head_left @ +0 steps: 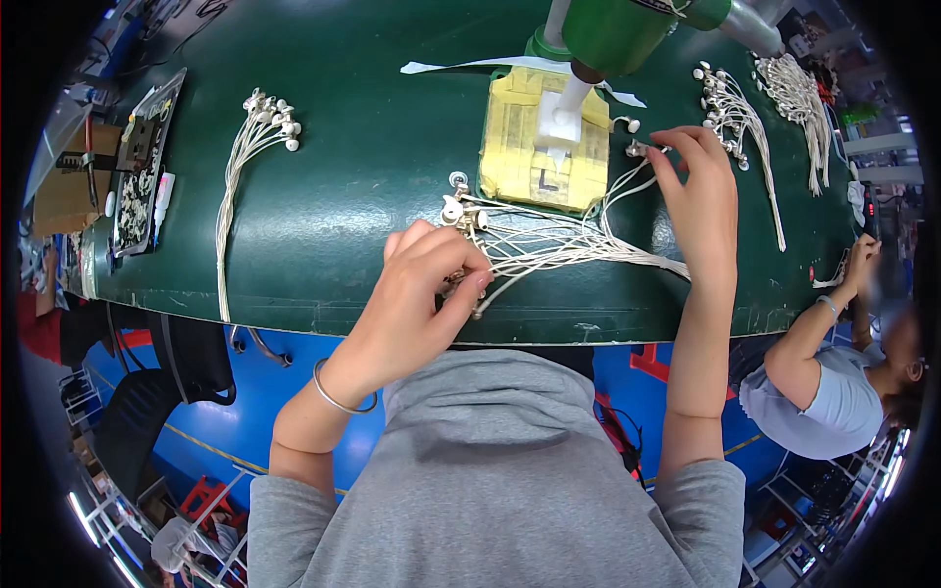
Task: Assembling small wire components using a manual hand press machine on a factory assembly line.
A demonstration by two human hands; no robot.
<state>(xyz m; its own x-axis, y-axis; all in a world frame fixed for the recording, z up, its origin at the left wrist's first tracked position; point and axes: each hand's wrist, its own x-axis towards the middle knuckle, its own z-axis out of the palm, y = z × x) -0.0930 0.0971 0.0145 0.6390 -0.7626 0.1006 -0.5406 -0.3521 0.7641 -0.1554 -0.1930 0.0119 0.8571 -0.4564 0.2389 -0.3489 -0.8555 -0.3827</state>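
**Partway through the cable bundle, one end apart at the fixture**

Closest to me, the left hand [410, 284] is curled over a cluster of small metal ends; thumb and forefinger nearly meet, but I can't tell whether they grip one. The white cable bundle [642, 258] lies just beyond on the green table [343, 206], heads fanned to the left, strands gathering toward the right forearm.

Further out, the right hand [704, 201] pinches one cable end [637, 151] between thumb and forefinger, just off the right side of the yellow-taped block [502, 122]. A loose round head [632, 125] sits near that same side. On the block stands a white piece [561, 125], under the green machine head [613, 37].

I judge this bundle as mid-process: one end is singled out, while several heads remain clustered by the left hand. I can't tell from here which ends are finished.

Off to the left, a separate bundle [229, 186] lies untouched. Beyond the right hand lie a slimmer bundle [767, 176] and, farthest, a thicker one [799, 98]; whether these are done or waiting, I can't say.
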